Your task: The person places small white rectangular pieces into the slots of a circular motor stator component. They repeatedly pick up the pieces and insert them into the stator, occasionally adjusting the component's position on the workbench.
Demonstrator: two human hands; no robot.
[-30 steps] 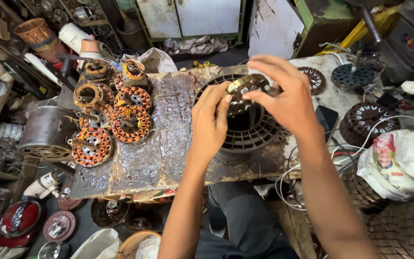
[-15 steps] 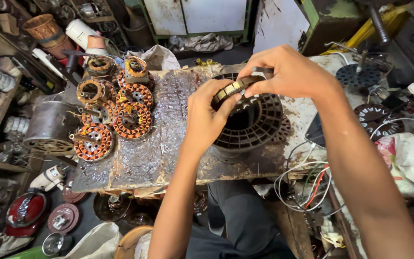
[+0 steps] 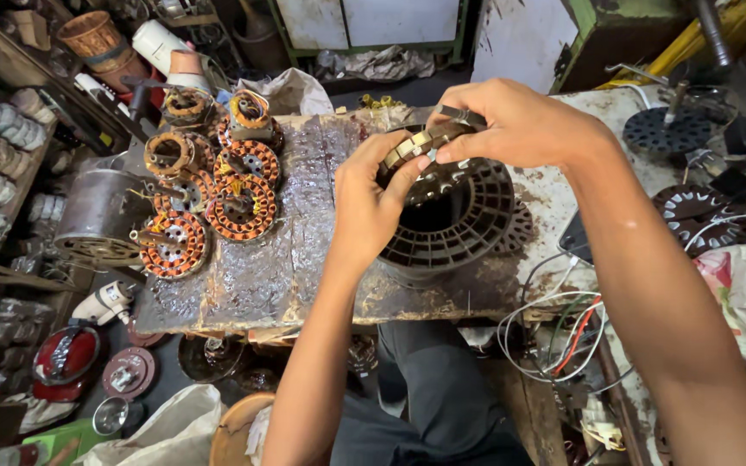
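Both my hands hold a ring-shaped metal stator core (image 3: 418, 148) tilted above a dark slotted motor housing (image 3: 459, 226) on the workbench. My left hand (image 3: 369, 203) grips the ring's near-left rim with thumb and fingers. My right hand (image 3: 520, 125) clamps its far-right rim from above. The ring's lower part is hidden behind my fingers.
Several copper-wound stators (image 3: 218, 194) lie piled at the bench's left, beside a metal drum (image 3: 101, 216). The bench top (image 3: 278, 259) is worn and greasy. Loose wires (image 3: 554, 332) hang at the front right. More dark motor covers (image 3: 701, 216) rest to the right; shelves of parts stand left.
The ring has tilted more upright between my hands and lifted slightly off the housing. The view has shifted a little.
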